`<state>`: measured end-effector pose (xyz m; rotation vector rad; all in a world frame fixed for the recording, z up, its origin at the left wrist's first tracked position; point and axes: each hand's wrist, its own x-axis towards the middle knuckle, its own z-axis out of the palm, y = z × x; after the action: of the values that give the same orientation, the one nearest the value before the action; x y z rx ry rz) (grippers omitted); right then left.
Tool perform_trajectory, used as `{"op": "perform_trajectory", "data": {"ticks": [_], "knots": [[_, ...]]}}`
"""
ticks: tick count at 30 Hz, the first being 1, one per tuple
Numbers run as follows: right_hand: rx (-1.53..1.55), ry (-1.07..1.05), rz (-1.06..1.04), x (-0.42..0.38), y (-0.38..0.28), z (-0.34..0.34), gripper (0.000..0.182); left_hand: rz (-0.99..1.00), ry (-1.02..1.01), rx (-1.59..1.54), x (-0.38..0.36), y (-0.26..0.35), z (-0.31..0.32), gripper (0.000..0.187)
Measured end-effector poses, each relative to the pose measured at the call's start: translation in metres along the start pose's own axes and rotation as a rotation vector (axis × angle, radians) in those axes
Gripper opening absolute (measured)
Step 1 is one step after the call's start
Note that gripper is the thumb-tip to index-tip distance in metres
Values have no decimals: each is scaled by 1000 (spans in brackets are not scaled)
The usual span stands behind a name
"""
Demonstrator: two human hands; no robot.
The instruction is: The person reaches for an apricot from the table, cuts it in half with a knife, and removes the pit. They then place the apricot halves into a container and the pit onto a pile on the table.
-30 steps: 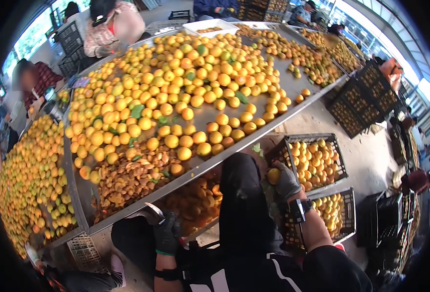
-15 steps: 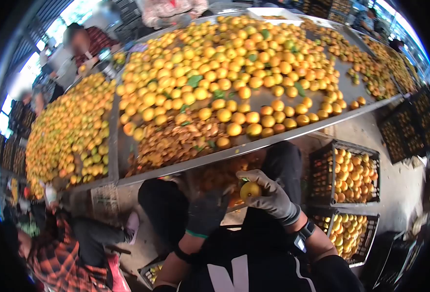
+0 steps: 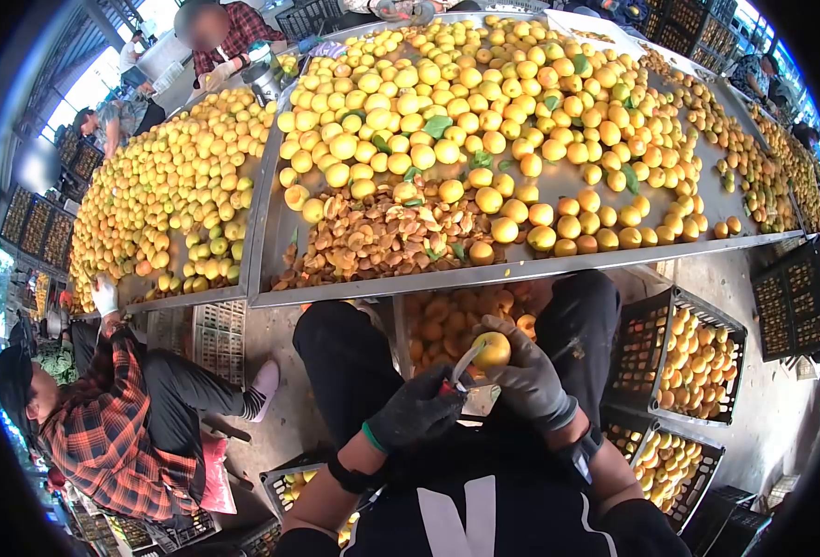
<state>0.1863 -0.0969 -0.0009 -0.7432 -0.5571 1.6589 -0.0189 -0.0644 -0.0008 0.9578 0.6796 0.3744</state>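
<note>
My right hand [image 3: 524, 376], in a grey glove, has its fingers around a yellow-orange persimmon [image 3: 492, 350] above my lap. My left hand [image 3: 413, 408], in a dark glove with a green cuff, is closed on a small knife [image 3: 468, 360]. A bit of the knife's red handle shows at the fingers, and its pale blade lies against the left side of the fruit. Just beyond my hands, between my knees, is a container of peeled-looking orange persimmons [image 3: 436, 320].
A metal-edged table [image 3: 484, 276] ahead carries heaped persimmons [image 3: 401, 102], green leaves and a pile of brown scraps [image 3: 387, 232]. Black crates of persimmons [image 3: 689, 357] stand at my right. A person in a plaid shirt [image 3: 113, 446] sits at my left; others work across the table.
My left hand has come up to the persimmon, and the knife blade now lies against it. The fruit has turned in my right hand. The head view has shifted.
</note>
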Motion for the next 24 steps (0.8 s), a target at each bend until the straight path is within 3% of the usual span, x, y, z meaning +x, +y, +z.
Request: {"op": "perform_trajectory", "data": {"ticks": [1,2,4,8,10,12,13,15,22,24], "knots": [[-178,74,8,0,4,-6,73,148,115,260,2,-5,1,29],[-176,74,13,-1,7,-8,73,145,118,258,2,-3,2,29],[-464,-16,-173,-4,10,-9,69,477,395,878,2,3,6,31],[-454,-29,68,-12,9,1,63,424,505,930,-3,0,10,33],[-438,-50,153,-11,2,8,60,348,528,1142,-7,5,16,31],[-778,-175,-38,-9,4,6,54,380,544,1171,-7,0,16,31],[-775,-181,-36,-8,7,7,54,417,552,1203,-7,-2,16,31],[-634,-111,-93,-7,13,10,33,429,559,1214,-8,-4,17,31],[-615,-76,-151,-3,18,15,22,412,578,1252,-8,-7,24,34],[-686,-41,-273,-2,20,13,21,386,554,1170,-8,-5,26,39]]}}
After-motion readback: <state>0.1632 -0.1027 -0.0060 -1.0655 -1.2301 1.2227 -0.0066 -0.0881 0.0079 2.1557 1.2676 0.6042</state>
